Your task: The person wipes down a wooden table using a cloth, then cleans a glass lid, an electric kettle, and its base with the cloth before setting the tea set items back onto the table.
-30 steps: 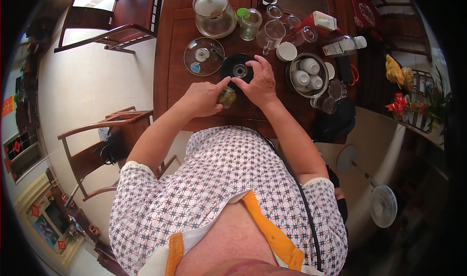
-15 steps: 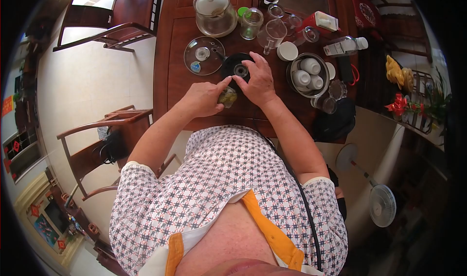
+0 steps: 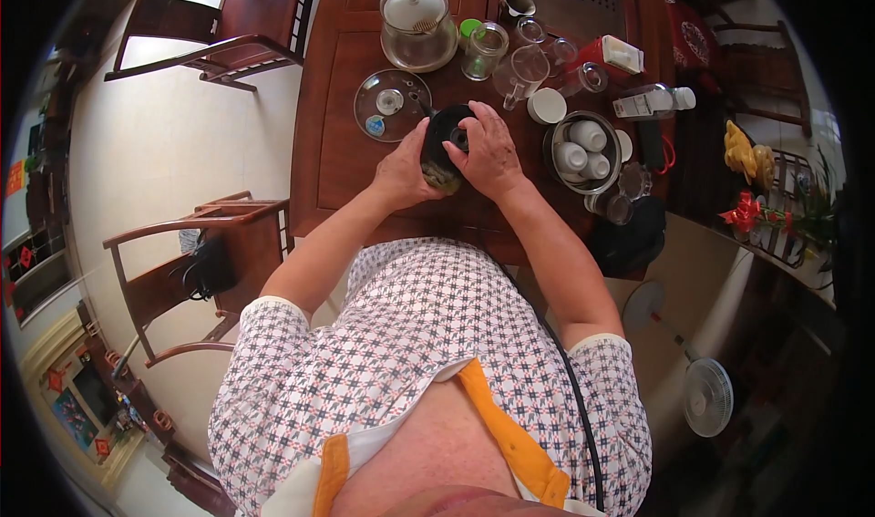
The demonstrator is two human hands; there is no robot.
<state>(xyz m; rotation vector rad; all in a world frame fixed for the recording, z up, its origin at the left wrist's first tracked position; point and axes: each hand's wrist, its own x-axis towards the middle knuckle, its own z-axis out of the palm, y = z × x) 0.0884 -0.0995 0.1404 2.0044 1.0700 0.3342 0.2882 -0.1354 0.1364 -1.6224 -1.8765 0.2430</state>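
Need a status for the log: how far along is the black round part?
Looks done: glass lid lies on the table; white cups sit in the metal bowl.
In hand: black round part, between left hand and right hand, something greenish-brown at its near edge.
Remaining, probably: finishing and releasing it; both hands are on it.

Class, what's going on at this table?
A person has both hands on a round black object, the left hand at its side and the right hand over its top. Nearby on the table stand a glass pot and a bowl of white cups.
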